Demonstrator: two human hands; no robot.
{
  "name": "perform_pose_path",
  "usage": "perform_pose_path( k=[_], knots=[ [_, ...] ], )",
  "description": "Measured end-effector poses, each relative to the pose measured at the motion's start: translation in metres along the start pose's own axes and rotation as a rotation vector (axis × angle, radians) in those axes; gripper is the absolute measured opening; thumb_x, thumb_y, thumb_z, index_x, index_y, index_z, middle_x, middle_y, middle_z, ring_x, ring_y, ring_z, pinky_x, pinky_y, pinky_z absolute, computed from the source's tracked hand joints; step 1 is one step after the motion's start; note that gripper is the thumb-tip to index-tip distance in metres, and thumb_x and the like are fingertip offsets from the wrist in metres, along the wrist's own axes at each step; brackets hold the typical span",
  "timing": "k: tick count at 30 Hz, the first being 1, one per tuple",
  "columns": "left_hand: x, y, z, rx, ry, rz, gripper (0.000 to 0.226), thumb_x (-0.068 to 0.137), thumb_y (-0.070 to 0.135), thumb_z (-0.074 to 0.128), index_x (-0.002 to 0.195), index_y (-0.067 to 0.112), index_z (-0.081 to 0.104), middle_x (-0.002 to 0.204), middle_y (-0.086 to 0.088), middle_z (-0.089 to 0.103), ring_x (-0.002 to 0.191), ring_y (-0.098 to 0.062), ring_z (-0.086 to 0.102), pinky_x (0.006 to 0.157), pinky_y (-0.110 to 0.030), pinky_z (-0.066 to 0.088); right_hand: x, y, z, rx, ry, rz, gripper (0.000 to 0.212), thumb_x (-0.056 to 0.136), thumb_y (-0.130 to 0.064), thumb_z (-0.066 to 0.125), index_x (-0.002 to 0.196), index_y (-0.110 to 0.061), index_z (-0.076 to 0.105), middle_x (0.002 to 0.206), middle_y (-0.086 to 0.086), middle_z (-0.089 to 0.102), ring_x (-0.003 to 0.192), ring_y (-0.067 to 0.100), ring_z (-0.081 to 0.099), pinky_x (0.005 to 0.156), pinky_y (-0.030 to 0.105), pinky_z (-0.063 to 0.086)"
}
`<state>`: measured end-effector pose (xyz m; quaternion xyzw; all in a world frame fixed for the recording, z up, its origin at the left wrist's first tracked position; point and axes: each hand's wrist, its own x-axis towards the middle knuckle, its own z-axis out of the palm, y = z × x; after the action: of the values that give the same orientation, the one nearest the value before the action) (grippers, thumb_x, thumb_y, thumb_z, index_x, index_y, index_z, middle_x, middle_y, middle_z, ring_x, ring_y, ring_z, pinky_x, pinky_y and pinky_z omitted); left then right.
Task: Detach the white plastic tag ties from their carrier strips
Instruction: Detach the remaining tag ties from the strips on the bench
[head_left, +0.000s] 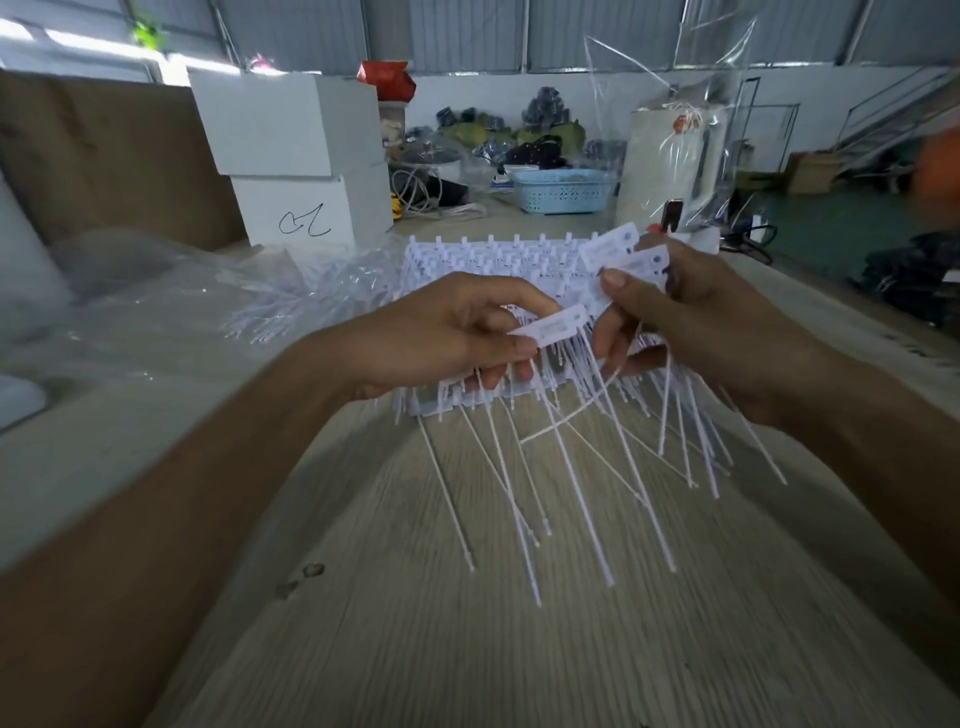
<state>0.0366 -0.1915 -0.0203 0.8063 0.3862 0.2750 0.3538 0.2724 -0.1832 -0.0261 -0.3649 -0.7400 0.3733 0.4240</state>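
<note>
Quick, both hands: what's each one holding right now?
Left hand: pinching one white tag tie.
Right hand: gripping a bunch of detached tag ties.

**A workshop with grey walls and a wooden table**

A pale wooden table (467, 649) fills the lower part of the frame. At the upper left, two white boxes (296, 156) are stacked, the lower one with a black scribble, and beside them at the left edge stands brown cardboard (104, 156). Behind, the wall (467, 31) is grey corrugated metal above a white strip. In the upper middle there is a blue basket (563, 191) near a heap of dark clothes (530, 135). At the upper right, a metal stair (898, 119) rises over a green floor (831, 218). Daylight enters from the upper left.
</note>
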Motion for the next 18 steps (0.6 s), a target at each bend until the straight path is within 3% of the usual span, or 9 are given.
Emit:
perform_pose_path(
  k=[3,7,10,12,14,16,18],
  knots=[
    [0.003,-0.002,0.002,-0.020,0.051,-0.019,0.022,0.092,0.010,0.067,0.113,0.007,0.060,0.084,-0.007,0.075,0.063,-0.019,0.060,0.059,-0.034,0.048,-0.003,0.002,0.008,-0.033,-0.003,0.005,0.020,0.103,-0.031,0.052,0.095,-0.014,0.055,0.065,0.008,0.062,0.051,0.017,0.053,0.047,0.031,0.046],
    [0.004,-0.005,0.002,-0.002,0.111,0.003,0.022,0.082,0.020,0.076,0.097,0.007,0.067,0.085,-0.008,0.077,0.066,-0.023,0.067,0.063,-0.038,0.051,-0.005,0.005,0.022,0.059,-0.014,0.083,0.037,0.099,-0.050,0.052,0.090,-0.014,0.060,0.067,0.005,0.063,0.049,0.011,0.052,0.042,0.022,0.037],
    [0.006,-0.006,0.005,0.052,0.210,0.038,0.022,0.079,0.024,0.079,0.094,0.008,0.074,0.082,-0.011,0.077,0.076,-0.037,0.070,0.071,-0.050,0.056,-0.004,0.006,0.029,0.049,-0.070,0.052,0.033,0.096,-0.050,0.058,0.093,-0.018,0.062,0.069,0.008,0.069,0.046,0.012,0.050,0.039,0.023,0.037],
    [0.007,-0.007,0.006,0.056,0.270,0.044,0.023,0.078,0.024,0.082,0.093,0.008,0.075,0.082,-0.013,0.077,0.078,-0.043,0.069,0.068,-0.047,0.056,-0.002,0.006,0.027,0.026,-0.068,0.033,0.031,0.093,-0.046,0.063,0.099,-0.016,0.062,0.069,0.009,0.069,0.045,0.015,0.048,0.038,0.024,0.037],
    [0.009,-0.009,0.006,0.048,0.321,0.017,0.021,0.079,0.026,0.083,0.091,0.011,0.075,0.078,-0.010,0.077,0.067,-0.032,0.066,0.061,-0.033,0.049,-0.002,0.007,0.025,0.040,-0.074,0.013,0.026,0.093,-0.038,0.067,0.100,-0.013,0.061,0.070,0.010,0.068,0.045,0.014,0.047,0.038,0.024,0.037],
    [0.011,-0.009,0.007,0.054,0.345,-0.006,0.017,0.083,0.029,0.079,0.090,0.013,0.078,0.078,-0.006,0.077,0.068,-0.017,0.068,0.063,-0.025,0.049,-0.002,0.005,0.024,0.082,-0.060,-0.011,0.017,0.093,-0.027,0.069,0.101,-0.015,0.061,0.070,0.009,0.068,0.045,0.010,0.049,0.037,0.023,0.037],
    [0.012,-0.008,0.009,0.067,0.314,-0.030,0.023,0.090,0.033,0.070,0.093,0.013,0.080,0.083,-0.003,0.077,0.075,-0.019,0.071,0.072,-0.029,0.054,-0.003,0.003,0.024,0.138,-0.005,-0.036,0.014,0.094,-0.015,0.067,0.106,-0.013,0.061,0.067,0.003,0.069,0.045,0.004,0.053,0.037,0.019,0.037]
  ],
)
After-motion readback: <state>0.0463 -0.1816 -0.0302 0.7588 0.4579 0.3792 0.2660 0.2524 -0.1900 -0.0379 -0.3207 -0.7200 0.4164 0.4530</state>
